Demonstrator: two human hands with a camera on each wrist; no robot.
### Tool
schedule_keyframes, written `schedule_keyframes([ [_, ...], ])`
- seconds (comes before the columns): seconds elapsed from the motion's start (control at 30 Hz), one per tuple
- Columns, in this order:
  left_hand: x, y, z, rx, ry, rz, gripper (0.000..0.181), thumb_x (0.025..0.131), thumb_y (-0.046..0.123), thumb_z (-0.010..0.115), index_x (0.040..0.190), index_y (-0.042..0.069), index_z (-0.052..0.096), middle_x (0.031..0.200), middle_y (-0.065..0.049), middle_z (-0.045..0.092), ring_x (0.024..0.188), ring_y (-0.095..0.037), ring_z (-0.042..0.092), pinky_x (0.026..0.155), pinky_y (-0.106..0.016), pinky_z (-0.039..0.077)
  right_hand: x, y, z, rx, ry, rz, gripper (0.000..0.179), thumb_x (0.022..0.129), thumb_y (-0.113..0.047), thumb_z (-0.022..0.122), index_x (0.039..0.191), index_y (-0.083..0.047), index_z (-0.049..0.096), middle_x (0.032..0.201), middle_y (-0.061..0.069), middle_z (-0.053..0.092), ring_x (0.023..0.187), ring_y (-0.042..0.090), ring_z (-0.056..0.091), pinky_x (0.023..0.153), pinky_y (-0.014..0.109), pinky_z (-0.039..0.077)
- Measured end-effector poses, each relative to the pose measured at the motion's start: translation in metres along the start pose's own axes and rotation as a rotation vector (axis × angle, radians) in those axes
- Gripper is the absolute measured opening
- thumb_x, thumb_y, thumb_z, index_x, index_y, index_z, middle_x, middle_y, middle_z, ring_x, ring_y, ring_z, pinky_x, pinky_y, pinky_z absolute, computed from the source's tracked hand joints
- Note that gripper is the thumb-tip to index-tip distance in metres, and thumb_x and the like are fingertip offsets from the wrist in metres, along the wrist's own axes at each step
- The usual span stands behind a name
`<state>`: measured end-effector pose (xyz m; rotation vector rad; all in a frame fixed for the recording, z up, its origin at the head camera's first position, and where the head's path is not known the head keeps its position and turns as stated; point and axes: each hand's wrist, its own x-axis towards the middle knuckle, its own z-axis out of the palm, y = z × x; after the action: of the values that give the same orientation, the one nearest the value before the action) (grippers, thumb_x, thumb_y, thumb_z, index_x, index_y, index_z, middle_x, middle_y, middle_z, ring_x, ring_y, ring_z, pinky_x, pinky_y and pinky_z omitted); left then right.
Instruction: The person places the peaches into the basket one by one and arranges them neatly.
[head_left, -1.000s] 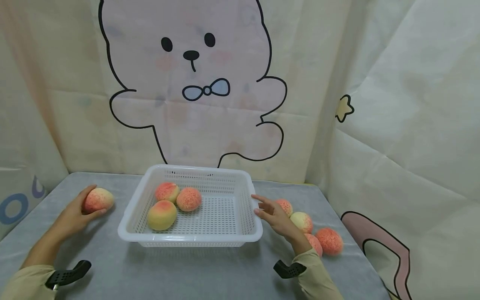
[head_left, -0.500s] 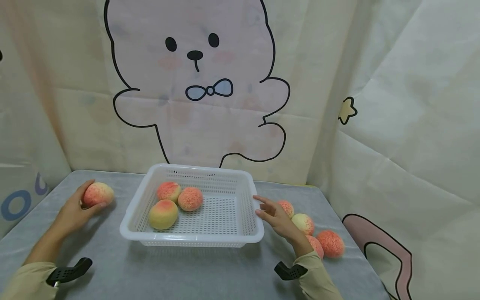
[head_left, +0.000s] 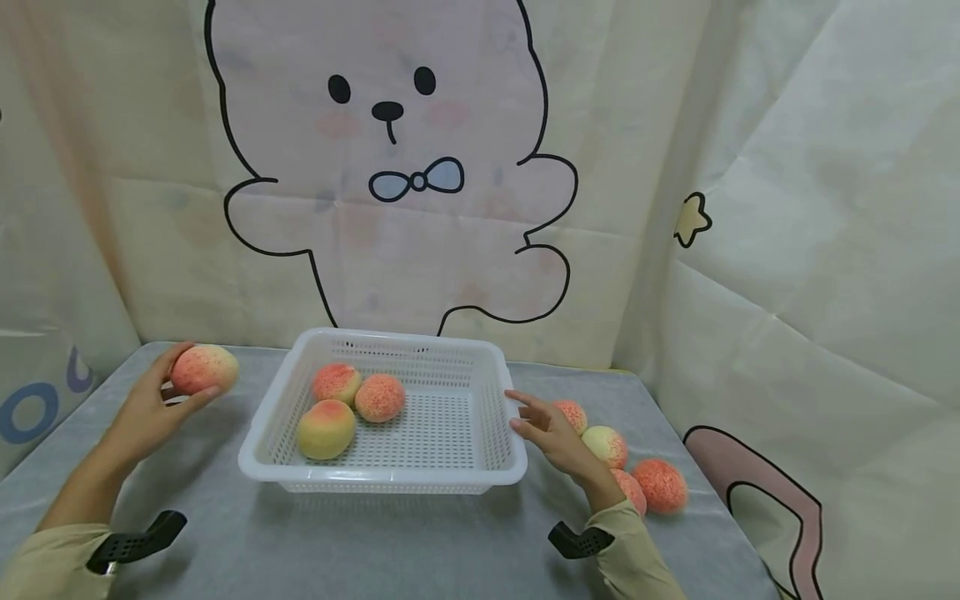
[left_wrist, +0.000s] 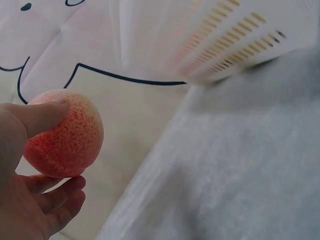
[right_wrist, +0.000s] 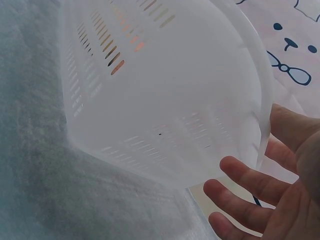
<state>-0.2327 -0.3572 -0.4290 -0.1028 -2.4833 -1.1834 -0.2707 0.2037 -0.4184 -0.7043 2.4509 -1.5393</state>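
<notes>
My left hand (head_left: 153, 408) holds a red and pale-yellow peach (head_left: 204, 369) above the left part of the table, thumb on one side and fingers on the other. In the left wrist view, that peach (left_wrist: 70, 135) sits between the thumb and fingertips. My right hand (head_left: 553, 432) holds the right rim of a white plastic basket (head_left: 382, 476), with several fingers spread outside the wall in the right wrist view. Three peaches lie in the basket's left half: a reddish one (head_left: 337, 382), an orange-pink one (head_left: 380, 398) and a yellow one (head_left: 326, 429).
Several more peaches lie right of the basket, including a pale one (head_left: 605, 447) and a red one (head_left: 660, 486), partly behind the right forearm. A grey cloth covers the table (head_left: 375, 550). A curtain with a printed bear (head_left: 405, 250) hangs behind.
My left hand has raised the peach from the table and moved it slightly right and away from me. The right hand and basket stay in place.
</notes>
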Motion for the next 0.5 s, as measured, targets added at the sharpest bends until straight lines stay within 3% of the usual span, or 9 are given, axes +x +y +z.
schedule_keyframes([
  [0.2,0.004,0.016,-0.004,-0.017,-0.038,0.007,0.086,0.096,0.022,0.071,0.160,0.002,0.017,0.146,-0.037,0.034,0.110,-0.050,0.048,0.064,-0.005,0.041,0.001,0.001,-0.001,0.015,-0.012,-0.027,0.054,0.104,-0.020,0.058,0.153,-0.008,0.042,0.139,0.026,0.059,0.119,0.034,0.065,0.102,0.049,0.053],
  [0.3,0.010,0.024,-0.004,-0.016,-0.078,-0.001,0.088,0.096,0.026,0.070,0.160,0.002,0.014,0.147,-0.039,0.033,0.116,-0.060,0.046,0.070,-0.024,0.056,0.001,0.002,-0.001,0.026,-0.023,-0.035,0.054,0.104,-0.020,0.058,0.154,-0.007,0.041,0.139,0.027,0.059,0.118,0.034,0.065,0.102,0.048,0.053],
  [0.37,0.016,0.031,-0.004,-0.011,-0.104,0.007,0.090,0.096,0.027,0.070,0.161,0.003,0.013,0.147,-0.039,0.034,0.117,-0.062,0.047,0.071,-0.027,0.058,0.000,0.003,0.000,0.029,-0.020,-0.038,0.054,0.104,-0.020,0.058,0.154,-0.006,0.042,0.139,0.027,0.059,0.117,0.034,0.065,0.101,0.049,0.054],
  [0.43,0.020,0.039,-0.004,-0.009,-0.128,0.028,0.090,0.096,0.028,0.071,0.161,0.003,0.013,0.147,-0.039,0.035,0.117,-0.061,0.049,0.074,-0.025,0.058,-0.001,0.003,0.000,0.026,-0.017,-0.040,0.054,0.104,-0.020,0.058,0.153,-0.006,0.042,0.139,0.027,0.059,0.117,0.034,0.066,0.101,0.048,0.054],
  [0.5,0.023,0.046,-0.004,-0.006,-0.140,0.061,0.088,0.096,0.026,0.071,0.160,0.002,0.015,0.147,-0.038,0.037,0.116,-0.060,0.051,0.071,-0.009,0.050,-0.002,0.003,0.000,0.024,-0.016,-0.045,0.054,0.104,-0.020,0.058,0.153,-0.006,0.042,0.139,0.027,0.059,0.118,0.033,0.066,0.101,0.048,0.054],
])
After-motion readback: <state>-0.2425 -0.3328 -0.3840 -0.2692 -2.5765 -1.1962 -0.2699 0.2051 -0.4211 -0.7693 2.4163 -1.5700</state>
